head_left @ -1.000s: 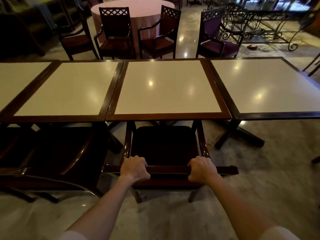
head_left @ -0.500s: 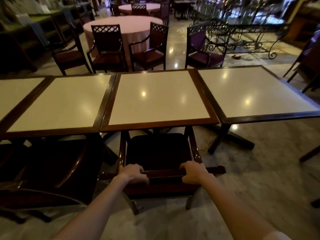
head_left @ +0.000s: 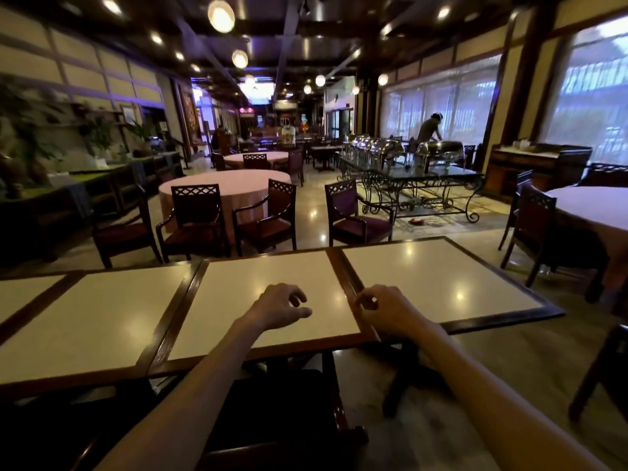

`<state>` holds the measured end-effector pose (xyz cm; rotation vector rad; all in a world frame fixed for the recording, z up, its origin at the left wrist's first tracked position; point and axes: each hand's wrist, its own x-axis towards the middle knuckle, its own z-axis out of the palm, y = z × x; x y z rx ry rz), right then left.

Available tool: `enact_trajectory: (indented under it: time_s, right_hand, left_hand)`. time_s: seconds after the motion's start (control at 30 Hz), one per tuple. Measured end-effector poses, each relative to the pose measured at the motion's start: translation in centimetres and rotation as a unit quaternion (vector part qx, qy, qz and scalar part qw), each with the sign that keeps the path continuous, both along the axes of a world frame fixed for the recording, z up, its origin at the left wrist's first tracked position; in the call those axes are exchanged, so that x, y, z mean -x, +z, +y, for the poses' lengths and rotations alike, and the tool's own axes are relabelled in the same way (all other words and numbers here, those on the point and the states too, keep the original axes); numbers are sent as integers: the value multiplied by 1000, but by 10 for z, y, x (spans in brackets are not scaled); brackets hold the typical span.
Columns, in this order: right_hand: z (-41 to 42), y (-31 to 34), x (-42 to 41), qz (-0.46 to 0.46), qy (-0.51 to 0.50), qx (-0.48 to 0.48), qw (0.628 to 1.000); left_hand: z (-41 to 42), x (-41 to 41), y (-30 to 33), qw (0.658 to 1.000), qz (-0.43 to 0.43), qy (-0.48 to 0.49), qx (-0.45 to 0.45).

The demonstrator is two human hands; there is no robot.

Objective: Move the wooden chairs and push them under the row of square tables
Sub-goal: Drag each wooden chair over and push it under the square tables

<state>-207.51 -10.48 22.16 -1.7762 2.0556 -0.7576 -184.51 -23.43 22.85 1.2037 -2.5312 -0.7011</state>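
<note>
A row of square tables with cream tops and dark wood frames runs across the view; the middle table (head_left: 238, 300) is right in front of me. A dark wooden chair (head_left: 289, 413) sits below its near edge, its seat partly under the table. My left hand (head_left: 280, 305) hovers over the middle table top, fingers loosely curled and apart, holding nothing. My right hand (head_left: 387, 309) hangs above the seam to the right-hand table (head_left: 441, 280), also empty with curled fingers. Neither hand touches the chair.
Beyond the row stand several wooden armchairs (head_left: 268, 219) around a round table (head_left: 224, 185) with a pink cloth. An iron buffet table (head_left: 418, 178) with chafing dishes is at the back right, a person bent over it. Another round table (head_left: 591, 205) and chair (head_left: 530, 229) are at right.
Both hands have let go of the chair's top rail and risen above the tables. My view has tilted up from the chair to the room.
</note>
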Motion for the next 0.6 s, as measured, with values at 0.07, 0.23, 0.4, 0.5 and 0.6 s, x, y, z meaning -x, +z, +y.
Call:
enact_trajectory:
  time_s: [0.07,0.23,0.4,0.5,0.6]
  right_hand:
    - [12,17,24,1,2,23,1000]
    - [60,31,99,28,-7,43,999]
    - [116,26,180,40,-62,23,997]
    - [166,20,242,39,-111,23,993]
    - [220,16,308,56,-189,32,980]
  left_hand:
    - [14,27,17,999,28,5,29]
    - [58,102,34,997,56,-11,55]
    - [95,193,29,996,57,-57,41]
    - [118,277,23,993,45,-104,23]
    - [147,370,20,985,47,-163,25]
